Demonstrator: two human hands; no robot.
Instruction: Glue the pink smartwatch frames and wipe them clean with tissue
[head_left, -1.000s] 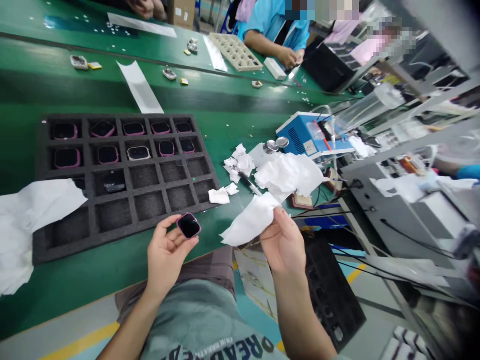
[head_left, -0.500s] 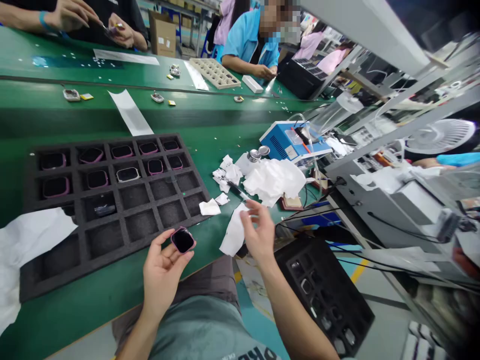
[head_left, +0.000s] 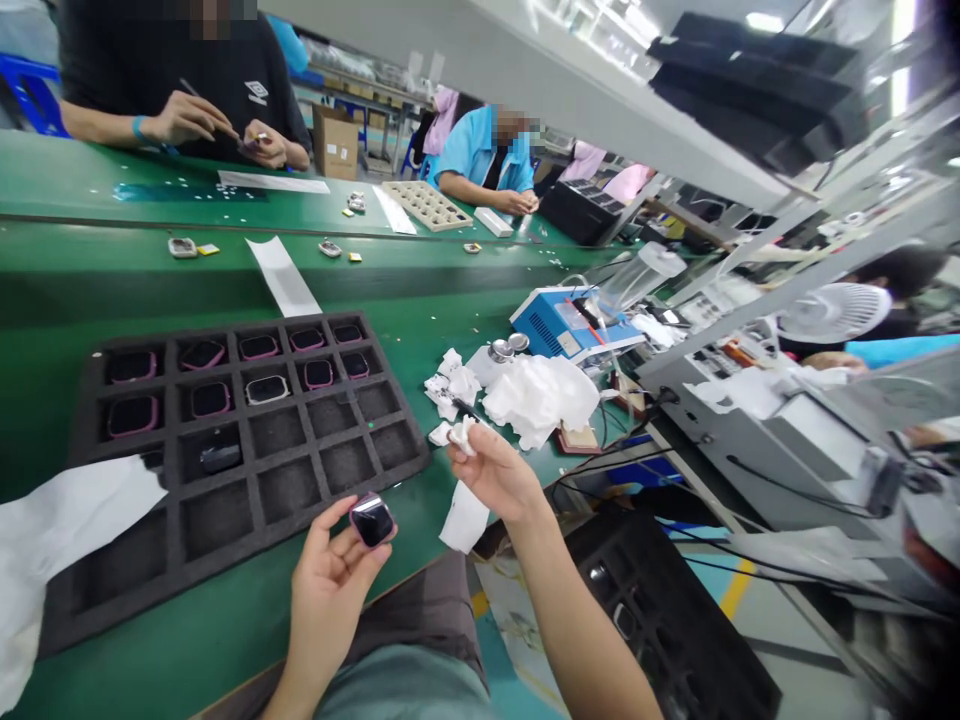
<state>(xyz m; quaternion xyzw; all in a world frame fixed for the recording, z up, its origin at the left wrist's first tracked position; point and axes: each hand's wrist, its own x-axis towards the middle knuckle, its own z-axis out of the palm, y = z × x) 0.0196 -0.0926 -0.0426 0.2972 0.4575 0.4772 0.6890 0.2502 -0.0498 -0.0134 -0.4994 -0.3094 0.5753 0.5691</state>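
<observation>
A smartwatch [head_left: 373, 520] with a dark screen and a purple-pink frame is gripped by its edges in my left hand [head_left: 334, 575], over the table's front edge. My right hand [head_left: 499, 475] pinches a small crumpled piece of white tissue [head_left: 463, 436] above the loose paper scraps. Left of both hands lies a black foam tray [head_left: 262, 520] with square compartments. Several watches sit in its rear rows, mostly pink-framed, one with a silver frame [head_left: 267, 388]. A dark, clear-wrapped item [head_left: 220, 455] rests in another compartment.
Crumpled white tissue [head_left: 544, 395], a blue machine [head_left: 570, 325] and small metal dishes [head_left: 510, 346] stand to the right. White cloth [head_left: 67, 520] covers the tray's left corner. A second black tray [head_left: 675, 620] is low at right. Two co-workers sit across the green bench.
My right hand has picked up a crumpled tissue piece from the scraps. The left hand keeps hold of the smartwatch. The camera view has tilted upward.
</observation>
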